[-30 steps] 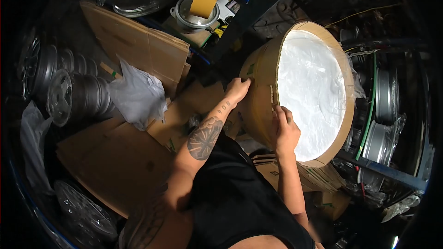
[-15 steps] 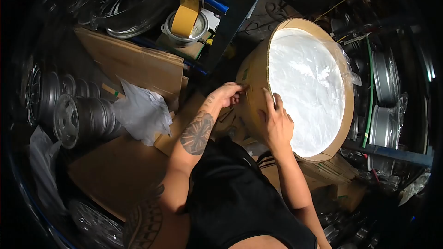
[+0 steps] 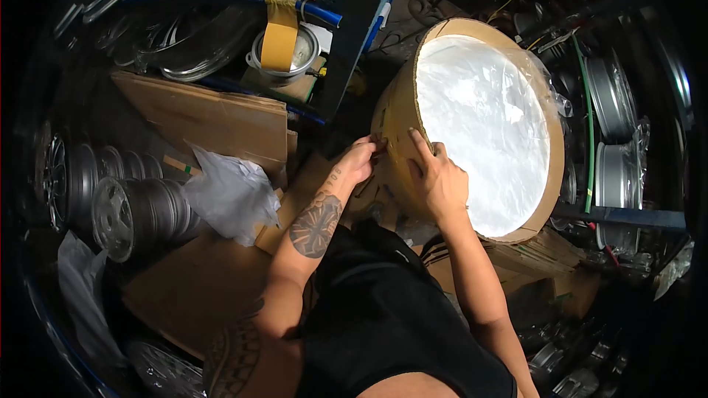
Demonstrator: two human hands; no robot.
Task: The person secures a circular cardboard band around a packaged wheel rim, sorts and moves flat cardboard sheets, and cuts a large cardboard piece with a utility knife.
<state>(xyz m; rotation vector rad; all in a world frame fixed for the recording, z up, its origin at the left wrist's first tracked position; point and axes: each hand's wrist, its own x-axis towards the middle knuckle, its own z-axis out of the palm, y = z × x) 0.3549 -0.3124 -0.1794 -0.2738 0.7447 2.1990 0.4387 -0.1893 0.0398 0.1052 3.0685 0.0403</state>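
A big round drum-like bundle stands tilted before me, its side wrapped in brown cardboard (image 3: 398, 121). Wrinkled white sheeting under clear plastic (image 3: 483, 136) covers the face turned toward me. My left hand (image 3: 361, 159) is at the left side of the wrap, fingers closed in a pinch; what they hold, if anything, is hidden. My right hand (image 3: 441, 183) lies against the cardboard near its front edge, index finger stretched along the side and thumb apart. The other fingers are partly bent at the edge.
A tape roll (image 3: 280, 33) hangs from a blue bar above a lidded pot (image 3: 302, 55). Flat cardboard (image 3: 206, 118) leans at left, by crumpled white sheeting (image 3: 234, 193) and metal wheels (image 3: 136, 214). More wheels (image 3: 611, 96) sit on a rack at right.
The view has shifted slightly. My right index finger now lies on the cardboard side, and the finger beside it is more bent. My left hand stays at the wrap's left side.
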